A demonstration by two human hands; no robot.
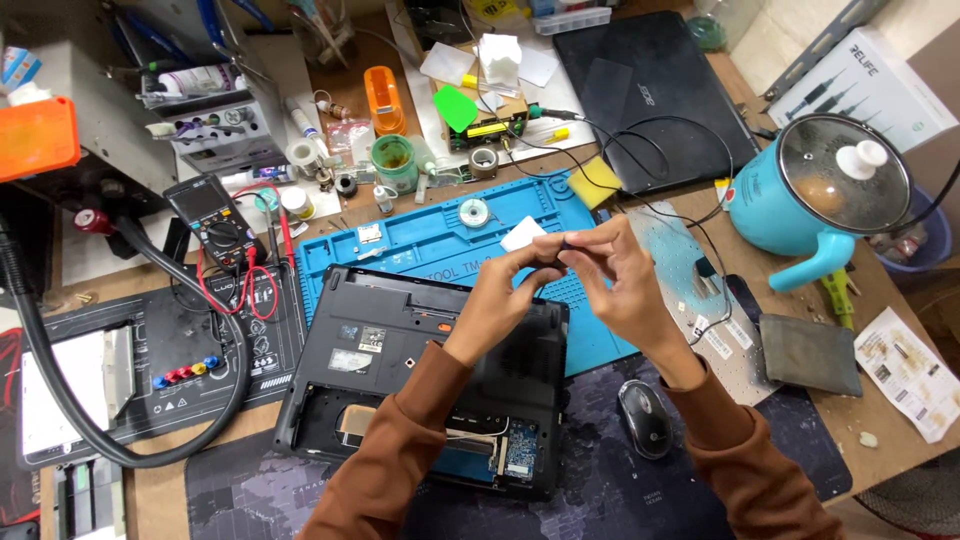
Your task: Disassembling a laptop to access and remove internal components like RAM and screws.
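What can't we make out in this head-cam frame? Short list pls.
- Small dark part pinched between left hand and right hand: too small, fingers cover it.
- Open laptop base: near side hidden by both sleeves.
- Closed black laptop: far end cut off by top edge.
- Blue pot: contents blurred under glass lid.

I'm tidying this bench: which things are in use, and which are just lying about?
In use: left hand, right hand, small dark part, white wipe, opened laptop base, blue repair mat.

Lying about: multimeter, mouse, blue electric pot, closed laptop.
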